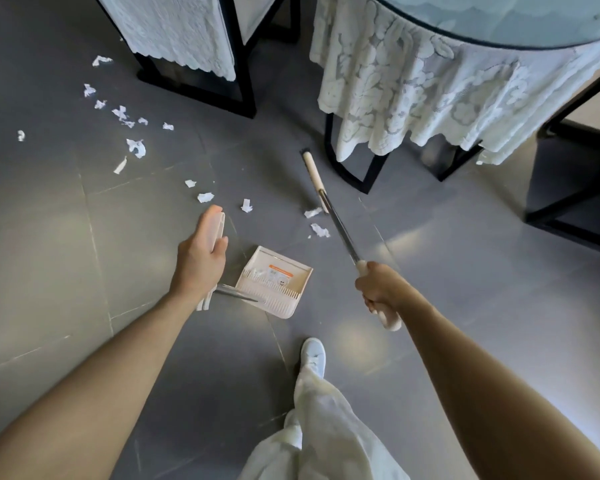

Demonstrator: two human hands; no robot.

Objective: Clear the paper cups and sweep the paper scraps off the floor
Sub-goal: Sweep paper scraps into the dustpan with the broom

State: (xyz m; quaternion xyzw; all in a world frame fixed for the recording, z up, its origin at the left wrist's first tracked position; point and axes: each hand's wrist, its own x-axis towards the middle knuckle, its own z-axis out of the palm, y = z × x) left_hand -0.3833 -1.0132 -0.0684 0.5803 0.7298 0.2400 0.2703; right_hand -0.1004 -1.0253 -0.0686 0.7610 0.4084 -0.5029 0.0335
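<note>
Grey tiled floor, lace-draped worktop far right. Paper scraps trail from far left to centre. The nearest few lie just far of the dustpan, beside the broom shaft. Right hand is clamped round the broom grip. The shaft runs far-left from it, and the head sits by the worktop leg, beyond those nearest scraps. Left hand is wrapped on the upright dustpan handle. Likely next step: drag the scraps near, toward the pan. Pan mouth direction unclear. No cups in view.

dustpan label orange-striped, print too small to read
</note>
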